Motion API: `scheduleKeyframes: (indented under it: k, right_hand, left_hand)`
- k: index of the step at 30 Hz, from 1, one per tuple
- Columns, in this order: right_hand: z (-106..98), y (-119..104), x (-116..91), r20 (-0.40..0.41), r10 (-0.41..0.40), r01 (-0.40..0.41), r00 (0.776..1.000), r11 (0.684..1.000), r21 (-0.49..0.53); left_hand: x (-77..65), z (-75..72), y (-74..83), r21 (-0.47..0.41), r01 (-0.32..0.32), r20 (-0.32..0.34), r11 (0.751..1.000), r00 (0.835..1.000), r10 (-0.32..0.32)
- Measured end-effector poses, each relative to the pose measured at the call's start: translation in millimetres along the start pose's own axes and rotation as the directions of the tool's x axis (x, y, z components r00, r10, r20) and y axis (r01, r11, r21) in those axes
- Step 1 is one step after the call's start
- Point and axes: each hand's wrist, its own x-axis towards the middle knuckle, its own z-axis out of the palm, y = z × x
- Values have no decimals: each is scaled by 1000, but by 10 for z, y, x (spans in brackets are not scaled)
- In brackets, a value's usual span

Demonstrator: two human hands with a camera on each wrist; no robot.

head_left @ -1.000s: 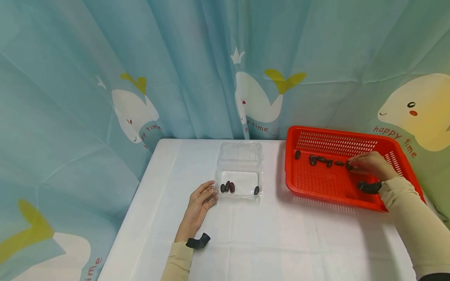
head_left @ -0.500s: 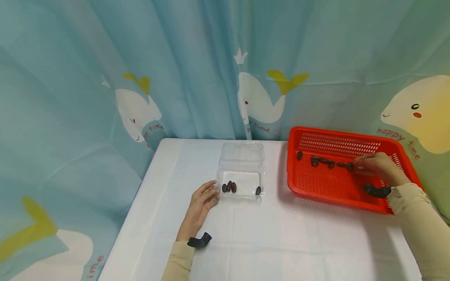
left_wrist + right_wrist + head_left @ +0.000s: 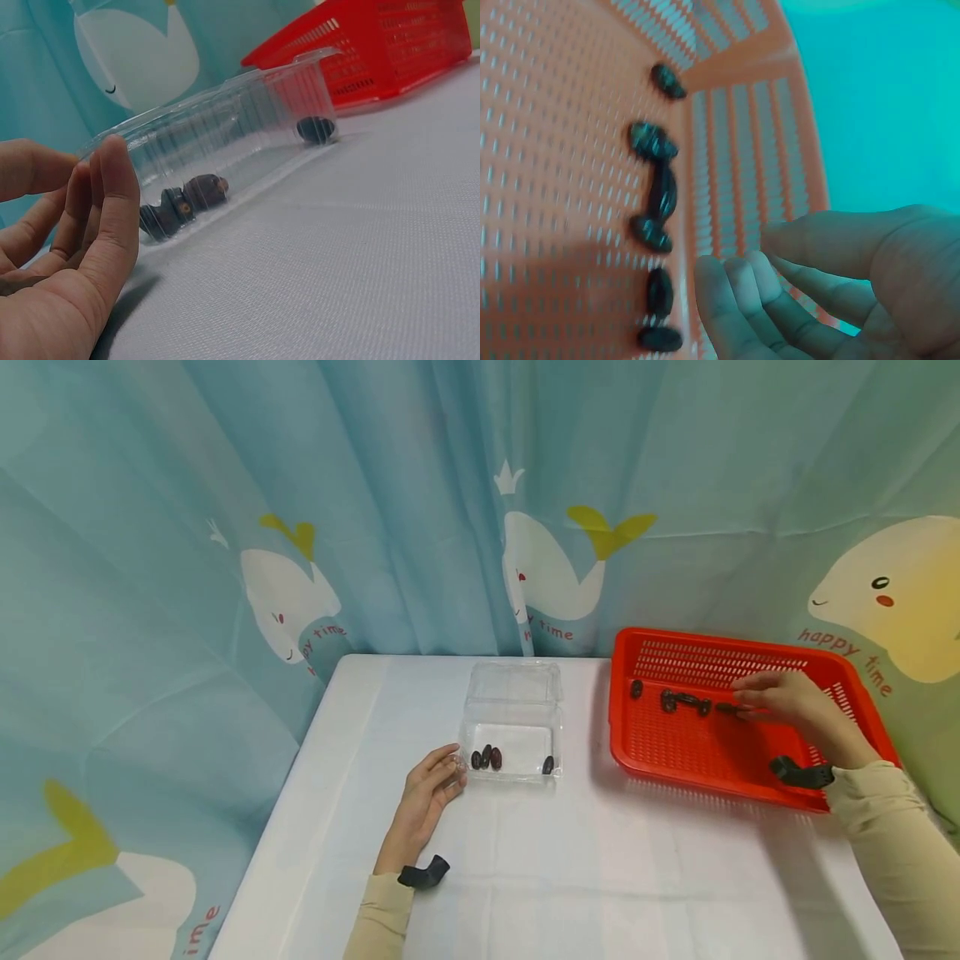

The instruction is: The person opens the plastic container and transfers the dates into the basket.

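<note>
My left hand [image 3: 427, 793] grips the left end of a clear plastic clamshell box [image 3: 521, 735], thumb and fingertips at its rim in the left wrist view. The lid lies folded back. Three dark brown dates [image 3: 204, 191] cluster near that end, and a single date [image 3: 316, 130] lies at the far end. Over the red plastic basket [image 3: 675, 760], my right hand [image 3: 798, 706] hovers with fingers loosely bent and nothing between thumb and fingertips. Several dates lie in a line along the basket's back wall, the nearest being a date [image 3: 660, 339] beside my fingers.
A white cloth [image 3: 562, 860] covers the table. Behind it hangs a blue curtain [image 3: 420, 527] printed with whales, close to the basket's back rim. The basket's walls stand higher than the dates.
My right hand has come away from the date it was touching at the right end of the line, rising slightly with its fingers spreading. My left hand stays at the box.
</note>
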Motion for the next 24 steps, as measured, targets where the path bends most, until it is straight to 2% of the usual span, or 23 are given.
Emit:
scheduleKeyframes:
  k: [5, 8, 12, 18, 24]
  right_hand:
    - [181, -229, -46, -26, -37, 34, 999, 994, -101]
    - [309, -364, -90, -21, -70, 68, 997, 993, -99]
    - [496, -507, -135, 2, -118, 118, 993, 993, -33]
    - [776, -677, -211, 23, -168, 168, 986, 985, -21]
    - [1016, -828, -302, 37, -255, 253, 966, 967, 41]
  left_hand:
    - [8, -2, 1, -4, 4, -6, 1000, 1000, -4]
    - [13, 0, 2, -10, 8, -11, 1000, 1000, -8]
    - [17, 6, 1, -13, 13, -16, 1000, 1000, -14]
    - [18, 8, 0, -17, 16, -19, 1000, 1000, -17]
    - [17, 0, -2, -22, 9, -7, 1000, 1000, -10]
